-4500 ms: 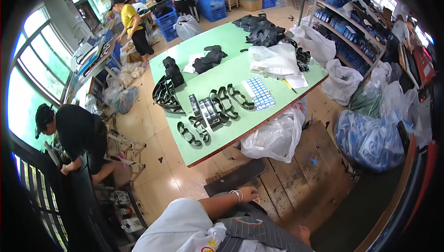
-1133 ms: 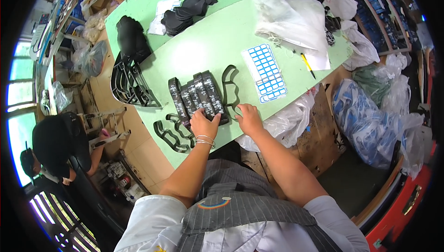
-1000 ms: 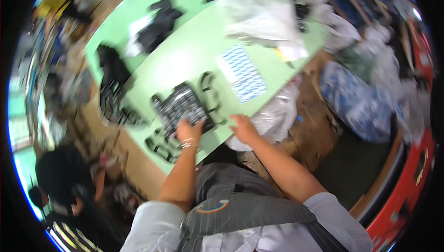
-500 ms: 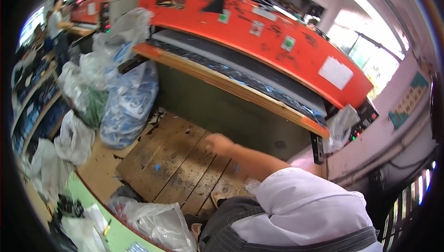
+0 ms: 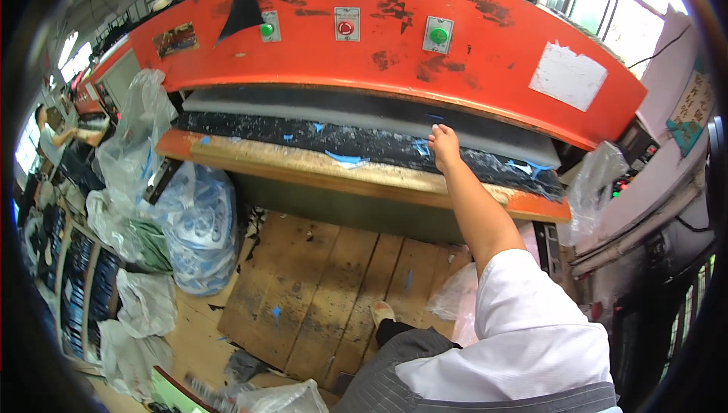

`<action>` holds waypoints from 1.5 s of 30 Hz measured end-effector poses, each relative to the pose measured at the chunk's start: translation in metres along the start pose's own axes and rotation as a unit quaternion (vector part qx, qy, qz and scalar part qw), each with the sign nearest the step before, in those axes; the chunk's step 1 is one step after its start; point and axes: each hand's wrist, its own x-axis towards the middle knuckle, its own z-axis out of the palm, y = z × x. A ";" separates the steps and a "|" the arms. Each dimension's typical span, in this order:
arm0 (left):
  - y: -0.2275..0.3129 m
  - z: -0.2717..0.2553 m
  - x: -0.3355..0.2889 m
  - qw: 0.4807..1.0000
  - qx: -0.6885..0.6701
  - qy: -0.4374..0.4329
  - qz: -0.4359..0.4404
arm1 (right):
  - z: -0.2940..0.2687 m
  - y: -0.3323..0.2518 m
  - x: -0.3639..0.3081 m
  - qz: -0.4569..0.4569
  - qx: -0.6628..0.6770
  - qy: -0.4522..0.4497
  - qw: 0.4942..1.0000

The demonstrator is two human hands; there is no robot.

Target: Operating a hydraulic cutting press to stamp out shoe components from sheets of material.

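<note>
My right hand (image 5: 443,147) reaches out over the front of a large red-orange press machine (image 5: 303,56), arm stretched forward. Its fingers are curled together; whether they hold anything I cannot make out. Just left of the fingertips lies a small blue scrap (image 5: 422,147) on the machine's dark, lint-covered bed (image 5: 379,140). Other blue scraps (image 5: 347,160) are strewn along that bed, with more at its right end. A worn wooden edge (image 5: 318,170) runs along the bed's front, below my hand. My left hand is out of view.
Green and red push buttons (image 5: 346,29) sit on the machine's front. Clear plastic bags with blue pieces (image 5: 199,231) stand left. Wooden boards (image 5: 303,292) cover the floor, with scraps on them. Another person (image 5: 64,147) stands far left; a clear bag (image 5: 595,193) hangs right.
My right hand has risen from low over the floor boards up and forward to the machine's bed. My view has turned and come closer to the machine.
</note>
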 end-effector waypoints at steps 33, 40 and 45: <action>0.452 0.411 0.131 0.884 -0.119 -0.241 0.383 | 0.088 -0.014 0.168 0.165 0.115 -0.058 0.978; 0.440 0.410 0.127 0.888 -0.128 -0.239 0.372 | 0.085 -0.011 0.161 0.145 0.115 -0.029 0.982; 0.423 0.397 0.126 0.885 -0.149 -0.231 0.376 | 0.095 -0.015 0.163 0.122 0.092 0.008 0.988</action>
